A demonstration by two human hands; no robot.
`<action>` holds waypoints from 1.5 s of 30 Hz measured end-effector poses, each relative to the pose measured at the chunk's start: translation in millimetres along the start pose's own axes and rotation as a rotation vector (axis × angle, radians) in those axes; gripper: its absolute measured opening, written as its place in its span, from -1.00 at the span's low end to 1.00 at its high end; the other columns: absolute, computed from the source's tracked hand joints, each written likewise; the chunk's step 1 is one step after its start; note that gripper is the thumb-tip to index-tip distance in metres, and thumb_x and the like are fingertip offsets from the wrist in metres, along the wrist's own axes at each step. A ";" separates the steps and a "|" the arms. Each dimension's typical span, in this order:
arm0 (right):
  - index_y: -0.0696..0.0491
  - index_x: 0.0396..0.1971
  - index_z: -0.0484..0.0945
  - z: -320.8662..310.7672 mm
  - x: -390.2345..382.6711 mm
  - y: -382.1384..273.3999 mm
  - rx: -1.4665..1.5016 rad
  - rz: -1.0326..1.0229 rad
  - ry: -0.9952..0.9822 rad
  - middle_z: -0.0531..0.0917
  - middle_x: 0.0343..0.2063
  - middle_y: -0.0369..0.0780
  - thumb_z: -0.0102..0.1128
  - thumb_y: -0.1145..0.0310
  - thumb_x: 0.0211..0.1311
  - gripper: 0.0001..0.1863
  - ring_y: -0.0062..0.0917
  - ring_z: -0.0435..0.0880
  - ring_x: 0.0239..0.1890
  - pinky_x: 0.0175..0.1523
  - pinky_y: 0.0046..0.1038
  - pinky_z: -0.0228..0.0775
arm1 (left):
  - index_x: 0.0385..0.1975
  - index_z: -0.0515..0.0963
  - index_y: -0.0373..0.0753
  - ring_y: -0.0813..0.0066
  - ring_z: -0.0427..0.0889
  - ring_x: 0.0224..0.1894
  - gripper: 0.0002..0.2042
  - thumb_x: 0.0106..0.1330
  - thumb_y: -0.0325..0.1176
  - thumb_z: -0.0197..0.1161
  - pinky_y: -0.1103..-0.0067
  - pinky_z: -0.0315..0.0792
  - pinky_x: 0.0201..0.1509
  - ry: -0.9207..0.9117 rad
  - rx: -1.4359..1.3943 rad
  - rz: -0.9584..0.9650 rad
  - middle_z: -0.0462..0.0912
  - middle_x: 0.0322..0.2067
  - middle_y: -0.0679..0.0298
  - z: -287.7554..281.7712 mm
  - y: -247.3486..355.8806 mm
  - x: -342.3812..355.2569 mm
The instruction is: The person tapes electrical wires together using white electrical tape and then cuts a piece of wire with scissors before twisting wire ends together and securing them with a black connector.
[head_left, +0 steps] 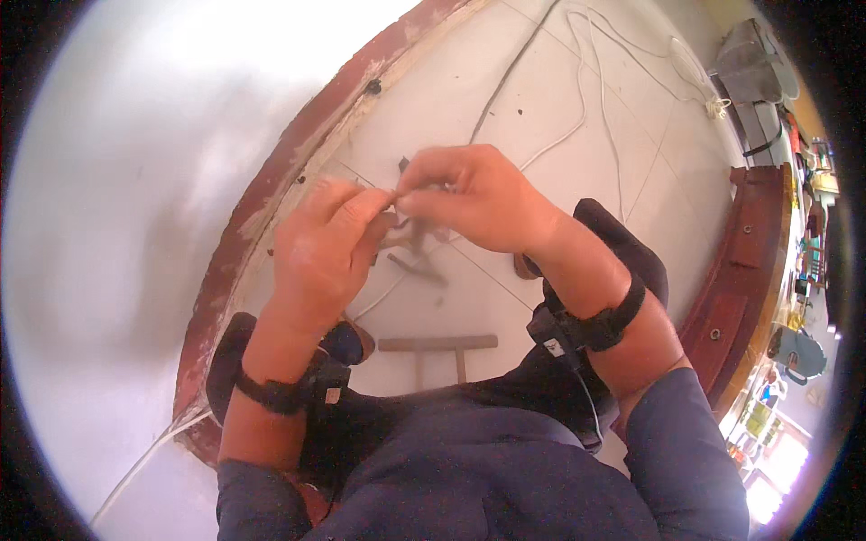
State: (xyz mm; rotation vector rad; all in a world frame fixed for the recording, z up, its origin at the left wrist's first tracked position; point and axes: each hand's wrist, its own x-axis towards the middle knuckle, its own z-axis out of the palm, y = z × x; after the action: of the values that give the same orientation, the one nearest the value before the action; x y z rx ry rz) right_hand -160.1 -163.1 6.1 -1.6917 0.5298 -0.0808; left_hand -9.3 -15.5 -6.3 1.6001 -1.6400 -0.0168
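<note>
My left hand (pixel 323 236) and my right hand (pixel 476 194) meet above the floor, fingertips close together. Both are closed in a pinch, on something small and dark that I cannot make out; the fingers are partly smeared by motion. Just under the hands is a blurred cluster of thin brownish pieces (pixel 417 261), partly hidden by my fingers. Whether it hangs from the hands or lies on the floor, I cannot tell. A wooden piece with a crossbar (pixel 439 343) lies lower down, between my legs.
A white wall with a worn red-brown base strip (pixel 262 194) runs along the left. White cables (pixel 591 86) and a dark cable (pixel 512 70) trail over the tiled floor (pixel 541 99). At right stands a red-brown wooden cabinet (pixel 744 243), with assorted items beyond it.
</note>
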 end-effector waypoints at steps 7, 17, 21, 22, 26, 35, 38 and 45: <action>0.17 -0.26 0.65 -2.1 0.2 -1.8 0.039 -0.018 -0.080 0.66 -0.40 -0.33 0.23 0.41 0.27 -0.85 -0.72 0.56 -0.34 -0.24 -0.60 0.42 | -0.32 0.59 -0.27 0.16 0.59 -0.43 -0.83 0.09 -0.56 0.38 0.37 0.45 -0.41 0.006 0.016 0.010 0.58 -0.43 0.17 3.6 0.6 0.0; 0.13 -0.35 0.64 9.7 -2.3 -0.3 -0.354 -0.221 0.137 0.66 -0.46 -0.18 0.25 0.41 0.16 -0.87 -0.60 0.61 -0.41 -0.27 -0.48 0.44 | -0.31 0.52 -0.28 0.37 0.52 -0.52 -0.85 0.43 -0.34 0.13 0.47 0.36 -0.46 -0.138 -0.230 -0.618 0.54 -0.54 0.22 9.2 15.2 -3.2; 0.13 -0.35 0.64 13.8 1.4 4.1 -0.536 -0.402 0.203 0.66 -0.46 -0.14 0.25 0.41 0.14 -0.87 -0.55 0.63 -0.41 -0.25 -0.44 0.46 | -0.19 0.53 -0.27 0.57 0.51 -0.54 -0.76 0.50 -0.22 0.05 0.61 0.34 -0.45 -0.217 -1.205 -1.184 0.57 -0.50 0.34 7.7 -9.4 -16.6; 0.13 -0.34 0.64 10.8 0.8 -0.6 -0.370 -0.236 0.154 0.66 -0.46 -0.17 0.26 0.40 0.15 -0.86 -0.58 0.61 -0.40 -0.24 -0.45 0.46 | -0.19 0.53 -0.27 0.57 0.51 -0.54 -0.76 0.50 -0.22 0.05 0.61 0.34 -0.45 -0.222 -1.209 -1.183 0.57 -0.50 0.34 8.0 -8.4 -14.8; 0.15 -0.31 0.66 -1.6 2.8 7.1 -0.089 -0.111 0.103 0.69 -0.51 -0.14 0.29 0.30 0.20 -0.79 -0.48 0.65 -0.48 -0.33 -0.41 0.47 | -0.04 0.54 -0.23 0.48 0.59 -0.38 -0.79 0.39 -0.34 0.19 0.57 0.43 -0.37 -0.107 -0.501 -0.698 0.60 -0.34 0.24 4.0 4.0 -3.3; 0.19 -0.32 0.66 -1.0 4.7 10.3 0.096 0.007 -0.054 0.68 -0.52 -0.26 0.32 0.32 0.21 -0.79 -0.67 0.57 -0.49 -0.37 -0.52 0.45 | -0.18 0.65 -0.23 0.21 0.62 -0.36 -0.68 0.02 -0.62 0.35 0.45 0.49 -0.35 -0.016 0.043 0.042 0.60 -0.36 0.19 5.4 1.7 -1.6; 0.19 -0.32 0.66 -2.1 6.0 11.7 0.101 -0.027 -0.066 0.68 -0.53 -0.26 0.33 0.32 0.20 -0.78 -0.66 0.57 -0.49 -0.37 -0.51 0.45 | -0.22 0.64 -0.25 0.19 0.60 -0.38 -0.71 0.01 -0.63 0.34 0.40 0.49 -0.36 0.024 0.065 0.003 0.59 -0.39 0.19 6.8 -0.3 -1.9; 0.19 -0.26 0.66 -9.3 0.7 -6.7 -0.124 -0.004 -0.128 0.70 -0.39 -0.25 0.30 0.39 0.17 -0.80 -0.67 0.59 -0.30 -0.16 -0.56 0.44 | -0.30 0.57 -0.27 0.13 0.58 -0.41 -0.88 0.17 -0.52 0.30 0.36 0.44 -0.39 -0.069 0.018 -0.052 0.57 -0.41 0.14 5.0 3.0 -2.5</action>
State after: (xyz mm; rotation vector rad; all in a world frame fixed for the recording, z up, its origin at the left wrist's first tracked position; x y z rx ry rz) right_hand -160.7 -171.3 14.1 -1.8049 0.4435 0.0581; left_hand -14.9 -15.4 -9.4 1.6721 -1.6551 -0.0847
